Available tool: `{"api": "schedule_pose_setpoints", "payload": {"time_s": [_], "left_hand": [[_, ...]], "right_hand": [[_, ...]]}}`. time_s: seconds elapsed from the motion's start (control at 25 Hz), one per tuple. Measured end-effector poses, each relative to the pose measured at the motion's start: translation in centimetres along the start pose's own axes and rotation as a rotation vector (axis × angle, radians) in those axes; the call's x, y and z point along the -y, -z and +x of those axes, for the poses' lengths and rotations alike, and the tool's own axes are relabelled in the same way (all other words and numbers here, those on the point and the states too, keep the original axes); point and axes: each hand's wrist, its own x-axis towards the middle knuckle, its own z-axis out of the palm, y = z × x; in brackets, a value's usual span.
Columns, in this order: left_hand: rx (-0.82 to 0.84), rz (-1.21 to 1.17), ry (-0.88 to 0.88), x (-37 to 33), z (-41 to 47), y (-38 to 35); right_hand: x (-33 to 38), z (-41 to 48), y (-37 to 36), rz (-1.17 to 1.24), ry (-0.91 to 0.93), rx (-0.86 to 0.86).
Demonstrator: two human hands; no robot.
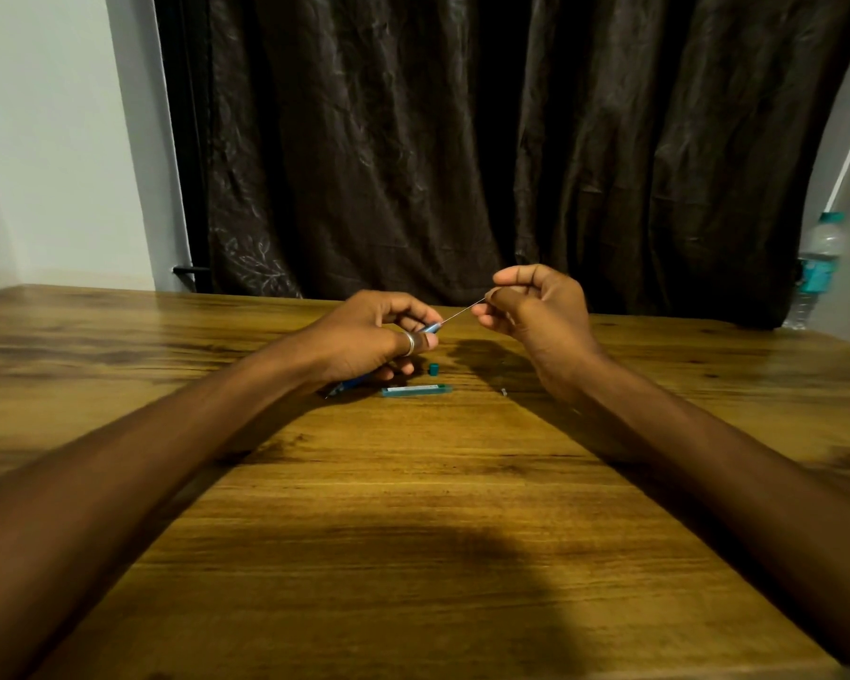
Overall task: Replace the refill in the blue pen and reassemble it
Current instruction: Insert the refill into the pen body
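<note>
Two pinches: left hand (364, 336) clamps blue pen (430, 328), right hand (531, 306) grips thin refill (462, 311); any sideways bend could snap it.

A: Colours?
B: Pen (431, 328) blue, cap (433, 369) teal, case (415, 390) teal with a pale label, ring (410, 343) silver
A: Elsewhere?
B: Bench (413, 507) streaked golden-brown woodgrain, curtain (462, 139) dark brown, leafy pattern

blue pen (430, 328): barrel mostly hidden inside left hand (369, 336)
small part (504, 392) on desk (413, 483): too small to identify
water bottle (818, 267): blurred, label unreadable
</note>
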Motion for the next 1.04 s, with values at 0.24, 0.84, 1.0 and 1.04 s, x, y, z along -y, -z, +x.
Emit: {"api": "schedule_pose_setpoints", "payload": {"time_s": [0.24,0.84,1.0,1.04], "left_hand": [[0.006,0.014,-0.002,0.2,0.1,0.0],[0.019,0.011,0.005,0.3,0.2,0.1],[0.016,0.006,0.004,0.0,0.0,-0.1],[0.014,0.003,0.003,-0.1,-0.1,-0.1]], "right_hand": [[0.0,0.0,0.0,-0.007,0.014,0.010],[-0.8,-0.4,-0.7,-0.075,0.036,0.105],[-0.8,-0.8,-0.9,-0.154,0.056,0.158],[-0.8,-0.8,-1.0,-0.177,0.064,0.166]]}}
